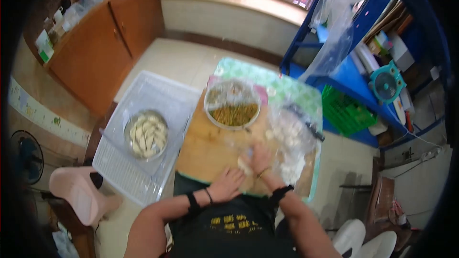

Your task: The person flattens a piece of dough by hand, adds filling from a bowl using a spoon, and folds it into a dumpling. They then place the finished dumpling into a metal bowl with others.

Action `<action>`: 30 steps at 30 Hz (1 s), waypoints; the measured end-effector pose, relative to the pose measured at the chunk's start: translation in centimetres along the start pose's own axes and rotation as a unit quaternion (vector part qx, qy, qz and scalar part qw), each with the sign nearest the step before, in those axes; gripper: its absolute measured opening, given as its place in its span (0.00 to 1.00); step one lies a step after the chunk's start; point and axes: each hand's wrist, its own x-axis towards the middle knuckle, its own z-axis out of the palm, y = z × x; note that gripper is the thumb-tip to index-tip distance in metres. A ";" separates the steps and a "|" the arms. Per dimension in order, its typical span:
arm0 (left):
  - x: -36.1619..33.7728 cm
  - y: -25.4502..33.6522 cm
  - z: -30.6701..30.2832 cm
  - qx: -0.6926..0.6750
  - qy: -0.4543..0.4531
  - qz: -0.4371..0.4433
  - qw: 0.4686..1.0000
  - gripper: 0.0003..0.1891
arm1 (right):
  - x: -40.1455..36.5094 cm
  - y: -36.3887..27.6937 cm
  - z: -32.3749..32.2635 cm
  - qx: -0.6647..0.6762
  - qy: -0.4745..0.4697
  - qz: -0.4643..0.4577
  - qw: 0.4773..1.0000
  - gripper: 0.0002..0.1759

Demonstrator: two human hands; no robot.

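On the wooden board, close to its front edge, lies a small pale piece of dough. My left hand reaches in from the left, its fingertips at the dough's edge and seeming to pinch it. Blurred and curled low over the board, my right hand is just right of the dough; what its fingers close on is hidden. Behind both hands stands a round bowl with chopped filling in its front half. Pale dough pieces lie beside a plastic bag to the right.
Left of the board, a white plastic crate bears a round metal dish of shaped dumplings. A dark-handled knife lies at the right. A green basket, blue shelf and pink stool stand around.
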 end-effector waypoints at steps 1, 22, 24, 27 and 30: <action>0.2 -0.1 -0.5 -0.016 -0.005 -0.007 1.000 0.34 | 0.5 0.9 0.4 0.057 0.009 0.052 0.997 0.36; 1.0 -0.8 -0.4 -0.045 0.012 -0.018 0.999 0.33 | -0.2 2.0 -1.8 0.141 0.082 0.066 0.984 0.41; 0.6 -1.3 -0.5 -0.070 0.016 -0.018 0.997 0.33 | -1.3 1.7 -2.8 0.143 0.085 0.058 0.984 0.41; -0.1 -1.6 -1.1 -0.064 0.034 -0.045 0.996 0.33 | -2.9 0.1 -3.5 0.089 0.075 -0.021 0.993 0.40; -0.3 -1.5 -1.3 -0.033 0.043 -0.012 0.998 0.33 | -3.7 -2.1 -2.5 0.068 0.035 -0.077 0.994 0.40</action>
